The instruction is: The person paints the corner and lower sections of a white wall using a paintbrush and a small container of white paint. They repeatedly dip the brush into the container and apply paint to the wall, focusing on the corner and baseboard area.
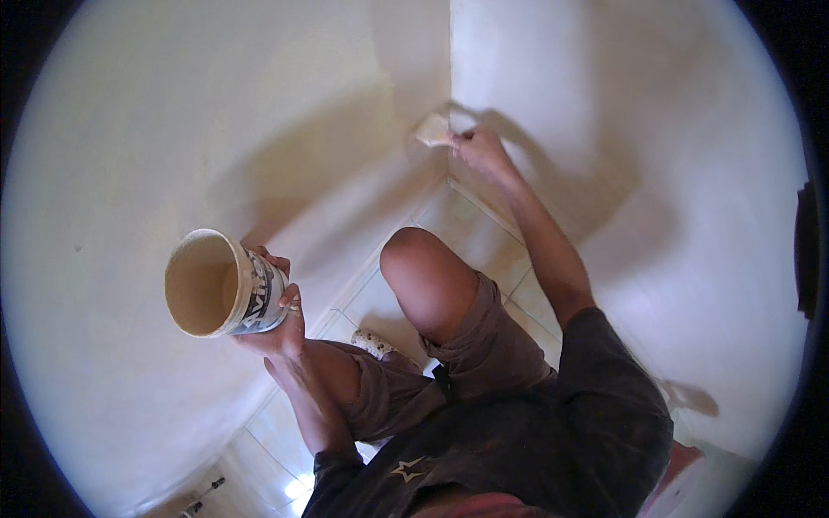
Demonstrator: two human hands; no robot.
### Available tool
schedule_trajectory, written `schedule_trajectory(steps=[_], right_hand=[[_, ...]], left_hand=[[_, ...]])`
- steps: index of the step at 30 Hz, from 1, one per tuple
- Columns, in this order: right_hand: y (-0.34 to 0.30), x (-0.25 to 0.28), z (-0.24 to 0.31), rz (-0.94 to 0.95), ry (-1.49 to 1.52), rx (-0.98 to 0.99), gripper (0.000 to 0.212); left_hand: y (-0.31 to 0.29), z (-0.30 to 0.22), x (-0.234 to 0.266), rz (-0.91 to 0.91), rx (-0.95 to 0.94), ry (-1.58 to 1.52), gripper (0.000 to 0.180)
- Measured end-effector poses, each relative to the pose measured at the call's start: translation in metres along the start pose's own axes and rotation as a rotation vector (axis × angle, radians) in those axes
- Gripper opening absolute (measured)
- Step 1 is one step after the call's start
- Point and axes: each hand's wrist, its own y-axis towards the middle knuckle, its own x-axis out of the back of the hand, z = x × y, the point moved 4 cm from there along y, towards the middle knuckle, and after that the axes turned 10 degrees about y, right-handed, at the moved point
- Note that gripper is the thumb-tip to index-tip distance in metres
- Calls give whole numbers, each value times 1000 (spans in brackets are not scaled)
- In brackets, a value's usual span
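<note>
Working at the wall corner [450, 73], top centre of the frame, a person's right hand [484, 151] grips a pale, flat tool [433, 131]. Left of centre, the left hand [290, 330] clasps a tilted tub [259, 300]. Coating seems under way; the next stroke calls for steady, even pressure beside the corner.

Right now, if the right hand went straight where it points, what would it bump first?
Probably the left wall, by the corner. The pale tool in the right hand may touch it; depth is unclear.
</note>
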Motion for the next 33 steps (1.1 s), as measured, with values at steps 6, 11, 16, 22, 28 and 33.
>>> schedule_trajectory(steps=[6,11,16,22,28,33], right_hand=[[-57,68,116,-139,344,227,45],[-12,3,31,-112,499,110,44],[-25,-45,-149,-49,14,-214,55],[-31,-41,-119,8,3,-165,56],[-48,39,67,-235,-147,296,45],[-78,54,104,-333,126,356,45]], left_hand=[[-3,0,0,-35,-10,9,76],[1,4,-6,-42,18,-18,68],[1,3,3,-44,14,-17,67],[2,-2,-9,-11,-4,58,69],[-2,-4,-1,-27,-4,8,69],[-2,-5,-1,-48,5,20,72]])
